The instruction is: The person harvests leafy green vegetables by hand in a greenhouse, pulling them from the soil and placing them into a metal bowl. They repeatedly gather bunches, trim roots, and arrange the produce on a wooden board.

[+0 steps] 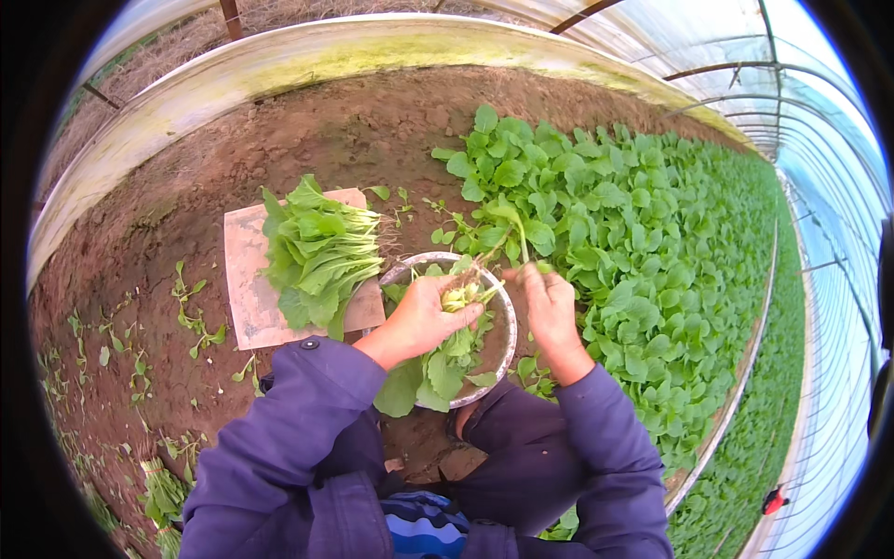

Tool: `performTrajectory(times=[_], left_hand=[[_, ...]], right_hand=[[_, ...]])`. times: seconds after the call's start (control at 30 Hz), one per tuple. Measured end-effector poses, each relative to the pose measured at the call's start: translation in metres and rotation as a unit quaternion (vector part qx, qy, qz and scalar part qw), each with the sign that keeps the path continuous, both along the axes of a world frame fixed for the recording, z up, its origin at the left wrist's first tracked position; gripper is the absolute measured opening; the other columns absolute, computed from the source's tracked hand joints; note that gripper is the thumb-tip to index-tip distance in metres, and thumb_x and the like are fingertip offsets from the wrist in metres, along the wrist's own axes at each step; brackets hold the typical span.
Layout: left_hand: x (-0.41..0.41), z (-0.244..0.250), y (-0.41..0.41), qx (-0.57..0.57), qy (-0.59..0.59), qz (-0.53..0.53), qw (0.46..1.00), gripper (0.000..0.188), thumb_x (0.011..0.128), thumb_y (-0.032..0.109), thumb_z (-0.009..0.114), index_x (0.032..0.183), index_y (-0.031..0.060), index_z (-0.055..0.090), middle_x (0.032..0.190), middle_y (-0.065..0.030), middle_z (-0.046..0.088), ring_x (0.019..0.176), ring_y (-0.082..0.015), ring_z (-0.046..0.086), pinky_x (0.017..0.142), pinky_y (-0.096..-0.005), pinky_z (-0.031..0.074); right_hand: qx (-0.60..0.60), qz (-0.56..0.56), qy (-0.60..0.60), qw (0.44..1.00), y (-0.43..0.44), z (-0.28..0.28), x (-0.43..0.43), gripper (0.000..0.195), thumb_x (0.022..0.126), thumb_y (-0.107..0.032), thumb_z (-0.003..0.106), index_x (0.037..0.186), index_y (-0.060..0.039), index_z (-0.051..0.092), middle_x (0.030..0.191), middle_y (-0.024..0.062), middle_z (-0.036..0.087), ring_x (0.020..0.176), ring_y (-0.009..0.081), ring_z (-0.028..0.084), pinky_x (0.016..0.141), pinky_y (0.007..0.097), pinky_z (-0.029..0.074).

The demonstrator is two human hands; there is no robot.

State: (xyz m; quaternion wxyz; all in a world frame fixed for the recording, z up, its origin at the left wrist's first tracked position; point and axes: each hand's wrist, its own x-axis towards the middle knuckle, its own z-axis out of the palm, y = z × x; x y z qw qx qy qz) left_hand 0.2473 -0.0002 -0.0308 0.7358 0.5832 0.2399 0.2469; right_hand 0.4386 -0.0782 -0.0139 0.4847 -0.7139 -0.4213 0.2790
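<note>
My left hand (pixel 429 318) is closed around a bunch of leafy greens (pixel 443 370), roots and pale stem bases upward, leaves hanging down over a round basin (pixel 512 328). To its right, my right hand (pixel 548 300) pinches a single green stalk (pixel 520 234) whose leaf points upward, close to the bunch's roots. More leaves show inside the basin, partly hidden by my left hand. Left of the basin, a pile of pulled greens (pixel 321 255) lies on a flat pinkish board (pixel 251 279), its roots toward the right.
Dense leafy greens (pixel 649 258) grow on the right, beyond the basin. Small scattered plants (pixel 199 328) dot the brown soil (pixel 174 237) at left. Tied bundles of greens (pixel 162 489) lie at lower left. A plastic sheet wall (pixel 349 52) and the greenhouse's metal hoops (pixel 775 66) surround the bed.
</note>
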Motion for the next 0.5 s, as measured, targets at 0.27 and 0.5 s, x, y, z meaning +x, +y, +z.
performTrajectory(times=[0.27, 0.5], left_hand=[[-0.024, 0.006, 0.013, -0.044, -0.034, -0.025, 0.998, 0.031, 0.088, 0.013, 0.07, 0.115, 0.0021, 0.061, 0.085, -0.0017, 0.067, 0.075, -0.0069, 0.059, 0.068, -0.0242, 0.049], [-0.019, -0.003, 0.011, 0.054, -0.007, -0.016, 0.998, 0.035, 0.08, 0.015, 0.078, 0.109, -0.0003, 0.064, 0.092, -0.0014, 0.068, 0.081, -0.0079, 0.059, 0.076, -0.0272, 0.05]], right_hand=[[-0.061, 0.166, 0.058, 0.983, -0.004, 0.034, -0.034, 0.027, 0.089, -0.016, 0.066, 0.109, 0.0023, 0.065, 0.082, 0.0085, 0.065, 0.078, 0.0096, 0.057, 0.071, 0.0274, 0.047], [-0.051, 0.171, -0.016, 0.984, 0.001, 0.031, -0.04, 0.016, 0.084, -0.012, 0.071, 0.085, 0.0036, 0.068, 0.072, 0.0017, 0.059, 0.063, 0.0076, 0.049, 0.056, 0.0259, 0.043]])
